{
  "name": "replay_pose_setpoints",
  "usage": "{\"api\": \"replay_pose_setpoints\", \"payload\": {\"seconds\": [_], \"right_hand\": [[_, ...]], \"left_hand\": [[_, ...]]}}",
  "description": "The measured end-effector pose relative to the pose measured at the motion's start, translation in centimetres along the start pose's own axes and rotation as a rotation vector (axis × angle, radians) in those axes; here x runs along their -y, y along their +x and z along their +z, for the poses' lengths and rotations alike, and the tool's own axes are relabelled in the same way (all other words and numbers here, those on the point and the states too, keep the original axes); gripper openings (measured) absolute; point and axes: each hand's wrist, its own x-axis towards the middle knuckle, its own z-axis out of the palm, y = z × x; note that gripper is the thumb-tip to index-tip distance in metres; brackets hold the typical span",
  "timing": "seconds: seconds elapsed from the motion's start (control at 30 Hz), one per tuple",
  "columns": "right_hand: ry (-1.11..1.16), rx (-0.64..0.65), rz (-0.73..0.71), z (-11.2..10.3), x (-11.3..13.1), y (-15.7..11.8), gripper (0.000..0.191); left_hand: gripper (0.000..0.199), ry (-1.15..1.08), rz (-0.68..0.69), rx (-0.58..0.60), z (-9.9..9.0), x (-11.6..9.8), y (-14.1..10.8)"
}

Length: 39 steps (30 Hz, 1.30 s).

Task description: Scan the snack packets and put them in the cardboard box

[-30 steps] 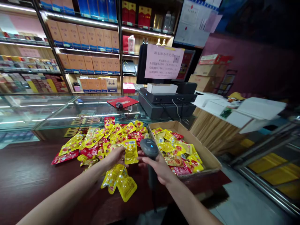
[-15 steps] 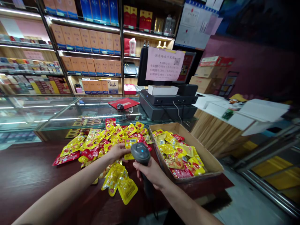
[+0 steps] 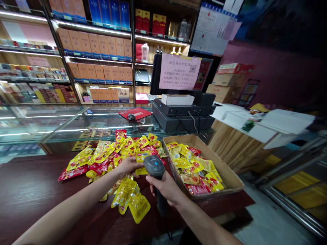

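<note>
My right hand (image 3: pixel 166 187) is wrapped round the handle of a black barcode scanner (image 3: pixel 154 166), which has a small blue light lit on top. My left hand (image 3: pixel 129 166) pinches the left edge of a yellow snack packet (image 3: pixel 142 157), whose printed barcode faces up just beyond the scanner's head. Part of that packet is hidden behind the scanner. Around my left hand spreads a loose pile of yellow and red snack packets (image 3: pixel 102 153). Nearer to me, a few more yellow packets (image 3: pixel 138 206) lie on the dark red table (image 3: pixel 33 190).
An open cardboard box (image 3: pixel 227 170) with more packets stands right of the scanner. Behind are a glass counter (image 3: pixel 63 124), a red mouse pad (image 3: pixel 143 113) with a mouse (image 3: pixel 131 117), and a monitor (image 3: pixel 156 76) above a black cash drawer (image 3: pixel 168 120). Stocked shelves (image 3: pixel 94 58) line the back.
Hardly anything differs: the view has shifted very slightly. Both hands keep their places, the left on the packet and the right on the scanner.
</note>
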Motion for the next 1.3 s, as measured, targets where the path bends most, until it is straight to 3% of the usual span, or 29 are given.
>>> {"api": "replay_pose_setpoints", "payload": {"seconds": [0.57,0.63,0.73,0.83,1.0,1.13,1.3], "right_hand": [[0.004,-0.017,-0.037,-0.1,0.0,-0.1,0.026],[0.045,-0.088,-0.11,-0.2,0.3,-0.2,0.022],[0.136,-0.165,-0.19,-0.8,0.8,-0.1,0.034],[0.21,-0.184,-0.107,-2.2,1.2,0.2,0.039],[0.33,-0.265,-0.041,-6.3,2.8,-0.2,0.032],[0.338,-0.397,-0.111,-10.5,5.6,-1.5,0.027],[0.353,-0.56,-0.28,-15.4,9.1,-3.2,0.024]], "left_hand": [[0.046,0.024,-0.011,-0.001,0.5,-0.3,-0.5],[0.045,0.015,-0.026,0.043,0.9,-0.8,-1.0],[0.043,-0.028,-0.071,0.125,1.7,-2.1,-1.7],[0.048,-0.143,-0.149,0.24,2.7,-4.0,-1.7],[0.064,-0.256,-0.263,0.477,5.9,-7.5,0.9],[0.068,-0.22,-0.269,0.57,10.6,-10.7,4.3],[0.072,-0.251,-0.2,0.604,16.7,-14.3,8.5]]}}
